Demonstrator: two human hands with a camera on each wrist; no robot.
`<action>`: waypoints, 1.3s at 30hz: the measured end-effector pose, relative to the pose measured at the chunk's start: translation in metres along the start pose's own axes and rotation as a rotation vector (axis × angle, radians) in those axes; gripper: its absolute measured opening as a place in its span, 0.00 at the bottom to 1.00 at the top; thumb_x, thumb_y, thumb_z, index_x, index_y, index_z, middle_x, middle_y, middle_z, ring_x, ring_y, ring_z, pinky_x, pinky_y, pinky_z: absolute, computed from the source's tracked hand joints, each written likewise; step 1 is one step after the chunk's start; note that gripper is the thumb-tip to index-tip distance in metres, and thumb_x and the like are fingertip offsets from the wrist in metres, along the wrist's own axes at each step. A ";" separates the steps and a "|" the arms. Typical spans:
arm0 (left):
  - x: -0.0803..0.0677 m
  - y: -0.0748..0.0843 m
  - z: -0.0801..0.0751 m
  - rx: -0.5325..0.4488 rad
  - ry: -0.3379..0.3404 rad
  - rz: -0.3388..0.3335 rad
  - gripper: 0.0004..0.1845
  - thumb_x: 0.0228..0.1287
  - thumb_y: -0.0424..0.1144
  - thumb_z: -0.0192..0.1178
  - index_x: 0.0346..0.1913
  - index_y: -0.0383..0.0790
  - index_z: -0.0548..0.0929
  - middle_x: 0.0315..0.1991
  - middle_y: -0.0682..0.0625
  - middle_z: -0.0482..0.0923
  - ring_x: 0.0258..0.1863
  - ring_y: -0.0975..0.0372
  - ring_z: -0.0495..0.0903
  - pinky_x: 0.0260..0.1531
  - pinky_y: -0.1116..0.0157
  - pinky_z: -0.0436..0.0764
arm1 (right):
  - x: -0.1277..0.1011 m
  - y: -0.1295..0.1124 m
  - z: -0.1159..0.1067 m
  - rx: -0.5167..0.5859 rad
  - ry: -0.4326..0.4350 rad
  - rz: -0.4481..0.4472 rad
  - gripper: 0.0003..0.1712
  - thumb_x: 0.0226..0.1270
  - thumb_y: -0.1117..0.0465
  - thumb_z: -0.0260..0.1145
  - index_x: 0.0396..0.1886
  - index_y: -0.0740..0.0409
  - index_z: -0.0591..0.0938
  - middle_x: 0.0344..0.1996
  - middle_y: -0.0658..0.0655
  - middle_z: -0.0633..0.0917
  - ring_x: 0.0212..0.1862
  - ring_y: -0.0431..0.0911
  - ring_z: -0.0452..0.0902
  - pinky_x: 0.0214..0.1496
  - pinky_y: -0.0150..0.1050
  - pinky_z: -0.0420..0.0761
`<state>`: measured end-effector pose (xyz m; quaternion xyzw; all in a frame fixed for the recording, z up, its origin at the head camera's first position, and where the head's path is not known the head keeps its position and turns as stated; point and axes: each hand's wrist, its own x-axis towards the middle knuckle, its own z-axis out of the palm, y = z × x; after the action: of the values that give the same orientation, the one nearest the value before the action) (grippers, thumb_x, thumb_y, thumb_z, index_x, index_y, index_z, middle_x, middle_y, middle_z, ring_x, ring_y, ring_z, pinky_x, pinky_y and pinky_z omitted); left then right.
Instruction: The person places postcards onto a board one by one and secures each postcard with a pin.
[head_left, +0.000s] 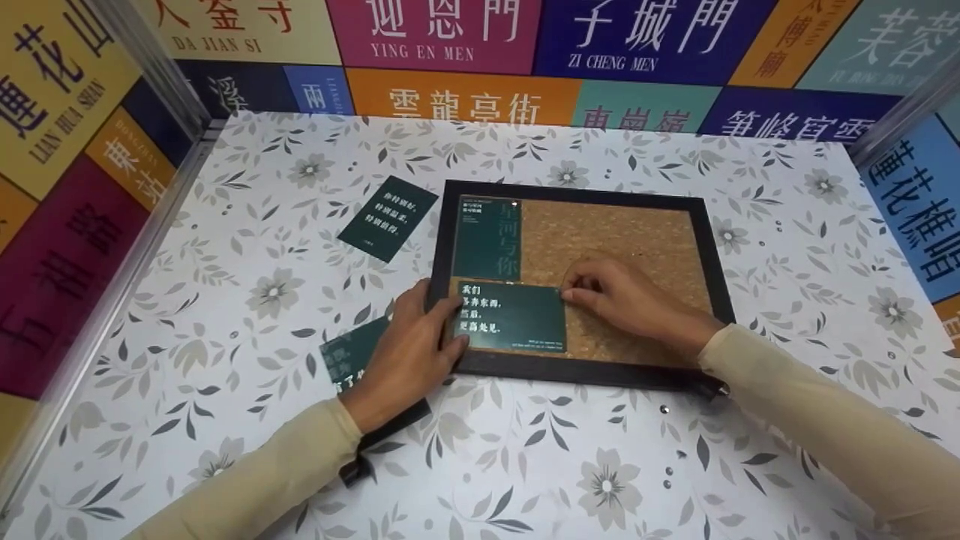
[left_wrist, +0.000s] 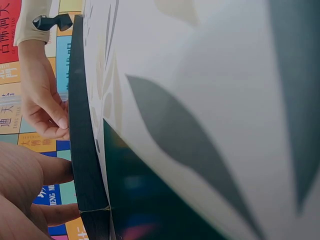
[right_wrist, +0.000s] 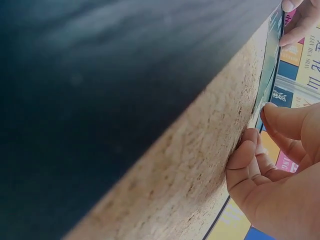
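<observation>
The left hand [head_left: 416, 352] lies at the lower left of the frame's centre, fingers fairly straight, pressing down on the left end of a dark green card [head_left: 511, 318] and overlapping the black frame [head_left: 718, 270] of a cork board [head_left: 622, 240]. The right hand [head_left: 626, 300] comes in from the lower right, its fingers curled and pinched at the card's upper right corner — whether a pin sits between the fingertips cannot be made out from any view.

The card lies flat in the board's lower left part, long axis running left to right across the picture, so it sits directly between the two hands: left hand at one short end, right hand at the other. Both are touching it; neither is clearly nearer.

Just above it, a second green card [head_left: 487, 240] stands with its long axis up and down in the board's upper left corner, its lower edge meeting the first card's top edge.

Outward on the flowered table [head_left: 225, 300]: a loose card [head_left: 388, 218] lies tilted at upper left of the board, and another card [head_left: 352, 360] is half hidden under the left hand and wrist. A few small pins [head_left: 664, 409] lie scattered below the board's lower right corner.

The wrist views are too close and steep to help — mostly blurred board edge and table, with fingertips at the margin.
</observation>
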<state>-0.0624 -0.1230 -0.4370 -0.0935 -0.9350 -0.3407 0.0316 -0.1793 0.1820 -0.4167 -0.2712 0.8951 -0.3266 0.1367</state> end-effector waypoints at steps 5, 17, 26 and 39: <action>0.000 0.001 0.000 0.000 -0.006 -0.010 0.28 0.72 0.37 0.75 0.72 0.36 0.83 0.79 0.31 0.64 0.77 0.41 0.67 0.72 0.45 0.76 | 0.003 -0.001 -0.001 0.002 -0.018 0.029 0.06 0.82 0.63 0.69 0.44 0.56 0.91 0.36 0.54 0.85 0.41 0.48 0.76 0.44 0.44 0.75; -0.001 0.001 -0.001 0.004 -0.015 -0.021 0.27 0.74 0.38 0.74 0.72 0.37 0.82 0.80 0.30 0.63 0.77 0.42 0.67 0.72 0.46 0.76 | 0.008 -0.001 0.000 0.024 -0.018 0.018 0.07 0.82 0.64 0.69 0.42 0.57 0.92 0.38 0.56 0.86 0.43 0.49 0.75 0.47 0.46 0.75; 0.000 0.001 -0.001 0.019 -0.022 -0.038 0.29 0.73 0.39 0.74 0.73 0.38 0.82 0.81 0.31 0.63 0.78 0.42 0.67 0.72 0.45 0.76 | 0.010 0.000 -0.001 0.059 -0.031 0.042 0.07 0.82 0.64 0.69 0.42 0.57 0.92 0.39 0.55 0.88 0.44 0.49 0.77 0.49 0.46 0.76; 0.000 0.001 0.000 0.006 -0.016 -0.030 0.28 0.73 0.39 0.74 0.73 0.37 0.82 0.80 0.31 0.63 0.77 0.42 0.67 0.72 0.45 0.75 | 0.018 -0.007 -0.001 0.103 -0.015 0.195 0.07 0.75 0.66 0.70 0.38 0.61 0.93 0.34 0.55 0.89 0.37 0.47 0.77 0.38 0.36 0.75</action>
<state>-0.0627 -0.1224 -0.4367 -0.0820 -0.9375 -0.3376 0.0195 -0.1919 0.1676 -0.4123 -0.1778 0.8982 -0.3553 0.1884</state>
